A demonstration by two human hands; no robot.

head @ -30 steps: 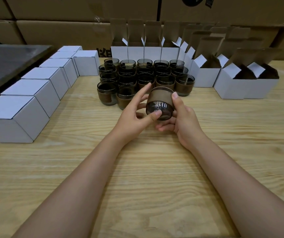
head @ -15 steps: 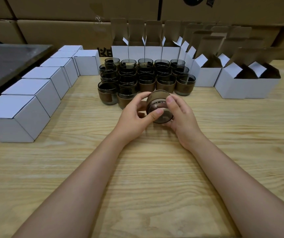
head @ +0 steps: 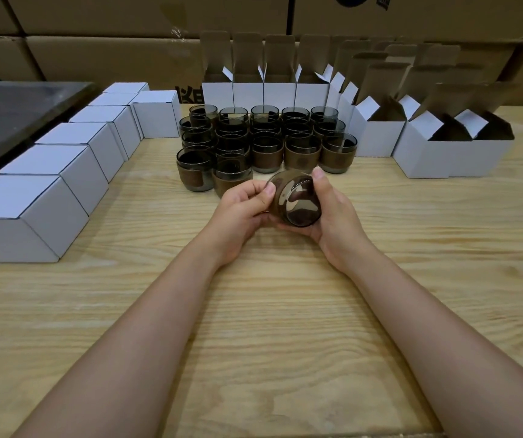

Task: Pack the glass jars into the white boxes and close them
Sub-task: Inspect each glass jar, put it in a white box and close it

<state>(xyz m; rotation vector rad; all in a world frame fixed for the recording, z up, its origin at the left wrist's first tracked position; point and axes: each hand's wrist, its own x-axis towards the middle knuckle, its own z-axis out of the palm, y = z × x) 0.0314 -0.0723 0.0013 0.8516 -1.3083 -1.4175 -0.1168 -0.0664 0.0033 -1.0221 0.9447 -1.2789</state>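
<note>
Update: the jar (head: 298, 200) has come lower and closer to me over the last second and has rolled over. It was tilted with its side toward me; now it lies on its side in the air with one round end facing the camera. My left hand (head: 241, 210) went from fingers stretched along the glass to curled, thumb pinching at the edge of the brown sleeve (head: 280, 188). My right hand (head: 332, 216) cups it from the right and below, thumb on top. Both hands are grasping the jar, nothing released. It's held over the table (head: 253, 311), just in front of the loose jars (head: 266, 137), apparently clear of them. My read is that this is a check or sleeve adjustment, not packing yet, since no box has been pulled over. The open white boxes (head: 377, 137) sit along the back and right, and the closed white boxes (head: 73, 165) run down the left, so the batch looks partway done. Unknowns:
- Reflections stop me telling whether the end facing me is the mouth or the base.
- My left fingertips are hidden behind the jar.
- The open box interiors are too dark to tell whether they're empty.
- The rear jars overlap, so no count.
- The dark surface (head: 17, 115) at far left is cut off by the frame.
- The print on the cartons (head: 96, 55) behind is partly blocked.
</note>
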